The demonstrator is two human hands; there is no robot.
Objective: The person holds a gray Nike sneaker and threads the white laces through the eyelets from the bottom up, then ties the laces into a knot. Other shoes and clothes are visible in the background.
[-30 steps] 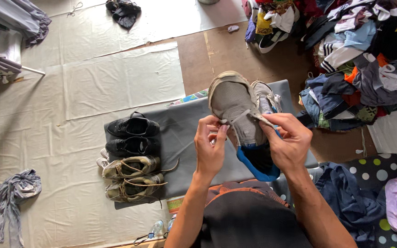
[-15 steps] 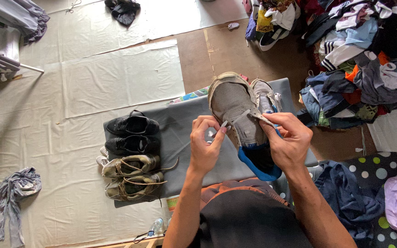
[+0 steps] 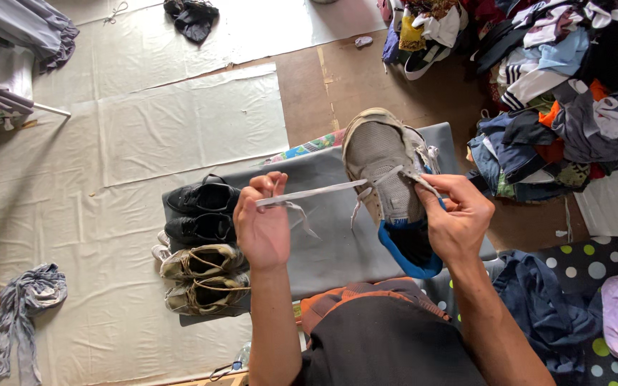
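Note:
My right hand grips a grey mesh sneaker with a blue heel lining, held above a grey board. My left hand pinches a grey shoelace and holds it stretched out to the left of the shoe. A loose end of the lace dangles below my left hand. A second grey sneaker shows partly behind the held one.
Two black shoes and two worn olive shoes sit on the board's left end. A large heap of clothes fills the right. White sheets cover the floor, with a grey rag at left.
My left hand has pulled the lace out leftward, away from the shoe. The sneaker has shifted slightly right in my right hand.

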